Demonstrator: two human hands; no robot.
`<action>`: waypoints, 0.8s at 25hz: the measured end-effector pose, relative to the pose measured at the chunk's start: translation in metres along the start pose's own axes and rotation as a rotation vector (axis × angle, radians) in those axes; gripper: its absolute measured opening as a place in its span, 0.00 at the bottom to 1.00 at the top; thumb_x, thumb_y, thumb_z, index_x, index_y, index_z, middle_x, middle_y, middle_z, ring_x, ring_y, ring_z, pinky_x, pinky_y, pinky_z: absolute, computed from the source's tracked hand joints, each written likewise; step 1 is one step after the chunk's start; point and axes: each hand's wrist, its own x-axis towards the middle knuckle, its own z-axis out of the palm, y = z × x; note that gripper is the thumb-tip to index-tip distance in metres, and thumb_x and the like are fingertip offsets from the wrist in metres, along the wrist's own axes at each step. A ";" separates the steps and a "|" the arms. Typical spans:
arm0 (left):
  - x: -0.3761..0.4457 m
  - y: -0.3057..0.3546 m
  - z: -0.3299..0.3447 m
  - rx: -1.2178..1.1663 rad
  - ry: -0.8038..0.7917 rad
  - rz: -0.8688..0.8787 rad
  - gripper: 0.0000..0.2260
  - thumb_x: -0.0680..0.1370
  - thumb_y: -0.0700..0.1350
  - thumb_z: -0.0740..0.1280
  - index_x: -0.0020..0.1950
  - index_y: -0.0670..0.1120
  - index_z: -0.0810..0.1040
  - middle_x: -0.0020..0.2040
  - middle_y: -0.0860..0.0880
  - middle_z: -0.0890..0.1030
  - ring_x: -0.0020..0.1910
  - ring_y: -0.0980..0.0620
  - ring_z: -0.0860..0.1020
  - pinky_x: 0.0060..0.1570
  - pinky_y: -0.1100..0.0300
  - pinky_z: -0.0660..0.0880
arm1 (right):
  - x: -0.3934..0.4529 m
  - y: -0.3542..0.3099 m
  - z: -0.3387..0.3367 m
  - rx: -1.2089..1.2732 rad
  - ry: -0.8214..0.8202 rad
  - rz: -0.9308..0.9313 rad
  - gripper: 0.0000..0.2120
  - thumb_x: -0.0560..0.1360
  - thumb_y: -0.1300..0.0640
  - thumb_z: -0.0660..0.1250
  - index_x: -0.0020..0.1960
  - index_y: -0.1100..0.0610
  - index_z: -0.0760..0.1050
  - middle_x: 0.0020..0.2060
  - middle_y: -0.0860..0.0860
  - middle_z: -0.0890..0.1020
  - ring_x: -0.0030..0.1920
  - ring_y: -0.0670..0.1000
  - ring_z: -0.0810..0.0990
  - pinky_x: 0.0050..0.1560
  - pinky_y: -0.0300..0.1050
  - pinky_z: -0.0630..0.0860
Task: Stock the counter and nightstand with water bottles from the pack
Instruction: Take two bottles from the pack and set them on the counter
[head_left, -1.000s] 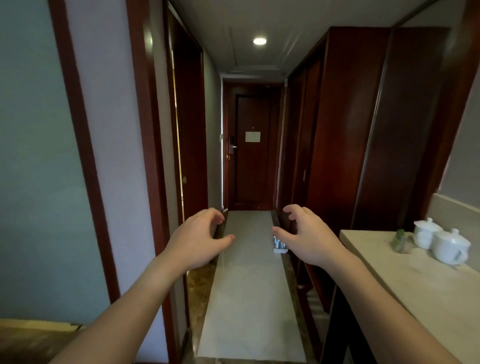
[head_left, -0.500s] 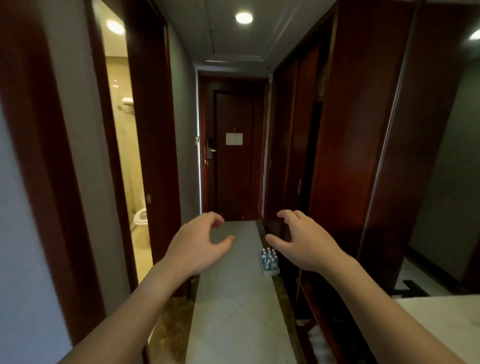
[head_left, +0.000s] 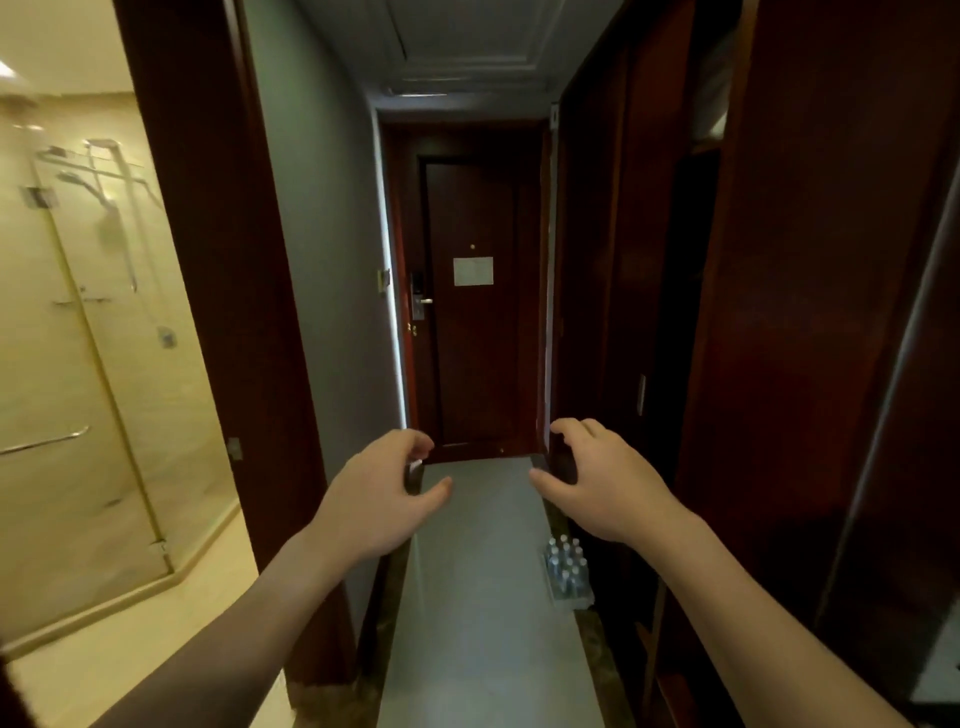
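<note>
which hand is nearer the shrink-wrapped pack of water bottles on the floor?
Right. The right hand hovers just above the shrink-wrapped pack of water bottles in frame, on its side of the corridor. The left hand is off to the pack's left, farther away.

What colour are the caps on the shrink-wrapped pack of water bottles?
White, on the shrink-wrapped pack of water bottles; head view.

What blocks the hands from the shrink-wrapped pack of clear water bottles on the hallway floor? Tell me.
Nothing visible does. The shrink-wrapped pack of clear water bottles sits on the pale floor strip by the dark wooden wardrobe, below the right hand. The left hand and the right hold nothing; only open air lies between.
</note>
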 end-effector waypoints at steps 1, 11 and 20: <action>0.029 -0.007 0.007 0.026 0.002 -0.005 0.23 0.75 0.58 0.68 0.68 0.51 0.73 0.62 0.54 0.77 0.60 0.57 0.75 0.58 0.64 0.71 | 0.032 0.010 0.006 -0.005 -0.013 -0.003 0.34 0.76 0.35 0.61 0.76 0.50 0.61 0.69 0.49 0.71 0.68 0.52 0.72 0.65 0.49 0.73; 0.265 -0.124 0.091 0.077 0.052 -0.001 0.28 0.74 0.58 0.70 0.71 0.48 0.71 0.66 0.52 0.77 0.66 0.53 0.73 0.64 0.58 0.69 | 0.294 0.082 0.092 -0.024 -0.060 -0.040 0.35 0.76 0.35 0.62 0.77 0.50 0.59 0.71 0.47 0.70 0.69 0.50 0.71 0.67 0.49 0.72; 0.516 -0.235 0.191 0.061 0.034 0.206 0.25 0.71 0.59 0.68 0.62 0.46 0.79 0.56 0.50 0.83 0.55 0.50 0.80 0.53 0.54 0.76 | 0.522 0.136 0.179 -0.022 -0.018 0.085 0.35 0.76 0.36 0.63 0.77 0.50 0.60 0.71 0.49 0.70 0.69 0.52 0.71 0.65 0.51 0.73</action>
